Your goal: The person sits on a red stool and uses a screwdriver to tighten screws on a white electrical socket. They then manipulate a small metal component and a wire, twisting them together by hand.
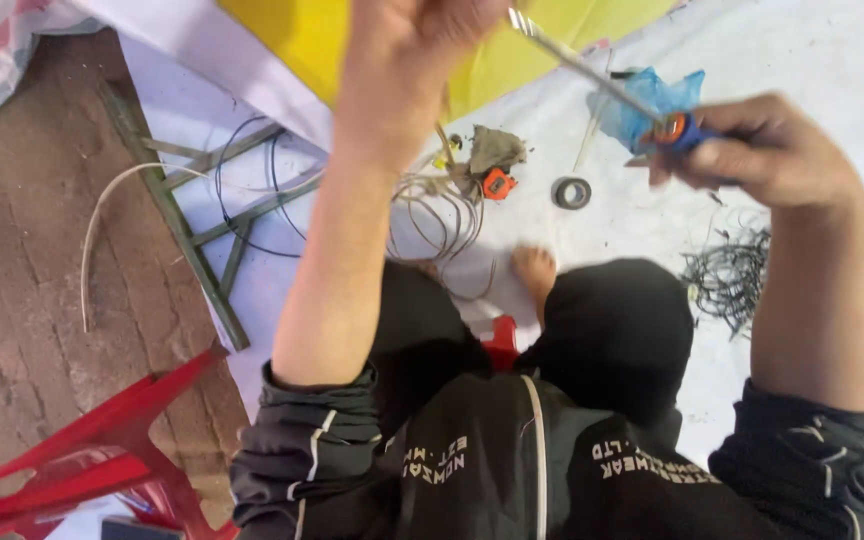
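My right hand (762, 150) grips the blue and orange handle of a screwdriver (592, 72), whose metal shaft slants up to the left. Its tip reaches my left hand (412, 50), raised at the top edge with fingers closed; what they hold is cut off by the frame. Both arms are bare below pushed-up black sleeves. Below them I see my black trousers and one bare foot (535, 272) on a white sheet (802, 50).
A tangle of beige wires (442, 215), an orange tape measure (497, 184), a roll of black tape (572, 192) and a blue bag (657, 100) lie ahead. Black wire scraps (727, 275) sit right. A green frame (192, 235), red plastic chair (102, 440) and yellow sheet (302, 35) lie left.
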